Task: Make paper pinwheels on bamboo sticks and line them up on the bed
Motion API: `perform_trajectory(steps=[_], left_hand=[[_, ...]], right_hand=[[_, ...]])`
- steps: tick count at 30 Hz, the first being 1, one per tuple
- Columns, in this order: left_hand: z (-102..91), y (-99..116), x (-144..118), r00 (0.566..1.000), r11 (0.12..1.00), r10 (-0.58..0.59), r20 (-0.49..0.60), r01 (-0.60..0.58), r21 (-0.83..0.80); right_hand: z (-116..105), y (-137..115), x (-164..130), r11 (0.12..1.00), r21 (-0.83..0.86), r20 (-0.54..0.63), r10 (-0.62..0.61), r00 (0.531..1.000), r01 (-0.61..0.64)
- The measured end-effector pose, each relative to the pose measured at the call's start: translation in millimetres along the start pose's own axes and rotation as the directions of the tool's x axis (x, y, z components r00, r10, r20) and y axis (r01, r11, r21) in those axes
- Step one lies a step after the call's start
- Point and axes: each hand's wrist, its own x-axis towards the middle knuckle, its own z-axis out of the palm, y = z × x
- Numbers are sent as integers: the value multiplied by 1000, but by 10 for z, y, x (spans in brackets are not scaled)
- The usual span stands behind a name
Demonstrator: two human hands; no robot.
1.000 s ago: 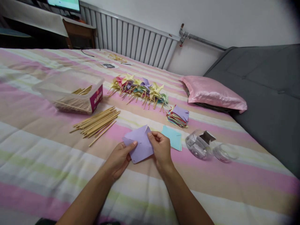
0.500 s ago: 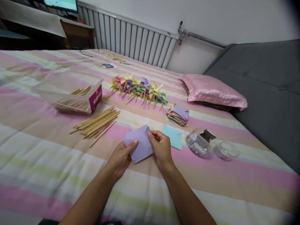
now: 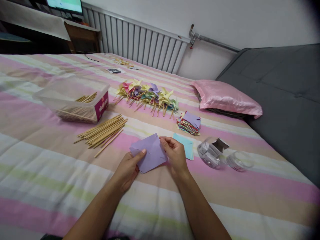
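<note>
Both hands pinch the purple paper [image 3: 150, 154] just above the bed [image 3: 45, 160]: the left hand [image 3: 127, 168] grips its near-left edge with the thumb on top, and the right hand [image 3: 176, 156] clamps its right edge, apparently to steady it for folding. Beside the paper lie a blue sheet [image 3: 186, 145] and wooden sticks [image 3: 102, 131]; beyond it, finished pinwheels [image 3: 147, 93].

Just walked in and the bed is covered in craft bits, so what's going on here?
A person is holding a purple paper square over the striped bedspread, the left hand gripping its near edge and the right hand pinching its far side. A light blue paper square lies just beside it. Beyond are loose wooden sticks, a clear plastic box with more sticks, a row of finished paper pinwheels, a stack of coloured paper and an open clear jar.
</note>
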Motion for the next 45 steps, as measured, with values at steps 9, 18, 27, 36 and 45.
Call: perform_trajectory(steps=[9, 18, 27, 36, 45], left_hand=[[-25, -42, -4, 995, 997, -37, 97, 30, 78], [-38, -44, -13, 994, 996, -42, 102, 33, 85], [-24, -40, 0, 993, 995, -42, 107, 33, 89], [-26, -25, -24, 996, 997, -5, 90, -2, 73], [0, -5, -34, 1000, 999, -15, 25, 14, 44]], right_hand=[[-13, -15, 1, 1000, 16, 14, 19, 1000, -20], [-18, 25, 22, 998, 48, 6, 39, 999, -40], [-12, 19, 14, 997, 60, 10, 54, 999, -54], [11, 32, 7, 996, 69, 20, 56, 998, -57], [23, 3, 7, 997, 52, 16, 53, 998, -54]])
